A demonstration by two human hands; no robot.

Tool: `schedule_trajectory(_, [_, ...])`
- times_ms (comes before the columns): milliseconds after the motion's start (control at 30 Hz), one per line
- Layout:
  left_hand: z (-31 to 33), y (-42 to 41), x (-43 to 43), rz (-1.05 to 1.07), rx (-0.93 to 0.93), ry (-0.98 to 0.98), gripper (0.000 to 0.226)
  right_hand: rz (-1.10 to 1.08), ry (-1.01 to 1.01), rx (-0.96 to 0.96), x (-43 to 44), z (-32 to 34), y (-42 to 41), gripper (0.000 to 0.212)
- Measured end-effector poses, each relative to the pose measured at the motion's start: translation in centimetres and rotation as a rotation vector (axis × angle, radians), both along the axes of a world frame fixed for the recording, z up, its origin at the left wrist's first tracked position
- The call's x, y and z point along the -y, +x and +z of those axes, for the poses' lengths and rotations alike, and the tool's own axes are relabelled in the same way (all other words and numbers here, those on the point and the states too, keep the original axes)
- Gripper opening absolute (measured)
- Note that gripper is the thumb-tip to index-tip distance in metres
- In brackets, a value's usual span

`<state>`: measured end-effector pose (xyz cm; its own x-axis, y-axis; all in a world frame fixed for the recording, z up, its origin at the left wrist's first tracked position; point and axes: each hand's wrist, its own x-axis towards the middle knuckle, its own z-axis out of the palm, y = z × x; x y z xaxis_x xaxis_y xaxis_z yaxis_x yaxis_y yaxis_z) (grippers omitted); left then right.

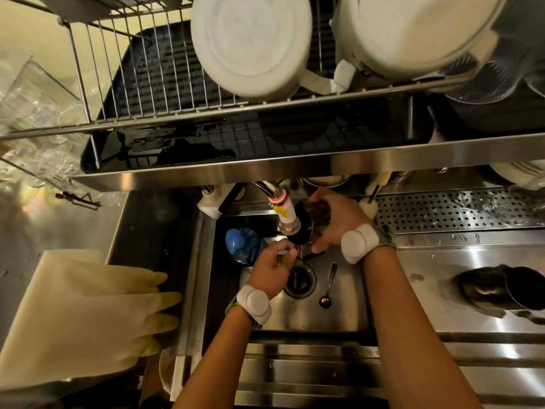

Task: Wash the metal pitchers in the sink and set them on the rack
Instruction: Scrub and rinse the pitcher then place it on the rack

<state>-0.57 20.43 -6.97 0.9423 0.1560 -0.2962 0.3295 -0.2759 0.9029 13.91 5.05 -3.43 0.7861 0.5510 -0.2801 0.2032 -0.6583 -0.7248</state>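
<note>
A dark metal pitcher (305,224) is held tilted under the tap nozzle (287,216) over the steel sink (348,296). My right hand (336,219) wraps around the pitcher's far side. My left hand (274,267) pinches the pitcher's handle just below its rim, fingers closed. A second metal pitcher (501,287) lies on its side on the steel counter at the right. The wire rack (165,84) hangs above the sink, with two white pots (250,42) upside down on it.
A blue scrubber (240,243) sits at the sink's left wall. A spoon (328,286) lies beside the drain (300,280). Yellowish rubber gloves (88,314) lie on the left counter. A perforated drain tray (457,208) is at the right, clear glasses (38,119) at the far left.
</note>
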Motion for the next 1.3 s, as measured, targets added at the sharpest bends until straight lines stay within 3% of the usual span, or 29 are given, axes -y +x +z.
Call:
schedule_trajectory(333, [0.8,-1.8,-1.1,-0.013,-0.111,-0.06,0.017,0.033,-0.059,-0.215,0.3,-0.4,-0.8,0.101])
schedule_trajectory(567, [2.8,-1.8,-2.1,0.105,-0.109,-0.188,0.037,0.035,-0.033,-0.461,-0.3,0.0,-2.0,0.092])
schedule_trajectory(667, [3.6,-1.8,-2.6,0.141,-0.092,-0.143,0.047,0.011,0.018,-0.613,-0.8,-0.1,-2.6,0.094])
schedule_trajectory(933, [5.5,-1.2,-3.3,0.166,-0.067,0.107,0.04,-0.093,0.247,-0.826,-2.0,-2.3,-3.9,0.1])
schedule_trajectory(1067, [6.3,-1.0,-3.4,0.153,0.036,0.279,0.039,-0.167,0.418,-0.787,-3.0,-3.2,-5.3,0.092])
schedule_trajectory(1200, [6.3,-0.8,-3.6,0.08,0.126,0.427,0.03,-0.206,0.482,-0.554,-4.0,-3.8,-6.0,0.098])
schedule_trajectory(1300, [5.5,-0.5,-4.3,0.077,0.14,0.46,0.025,-0.25,0.499,-0.438,-4.7,-3.3,-5.9,0.09])
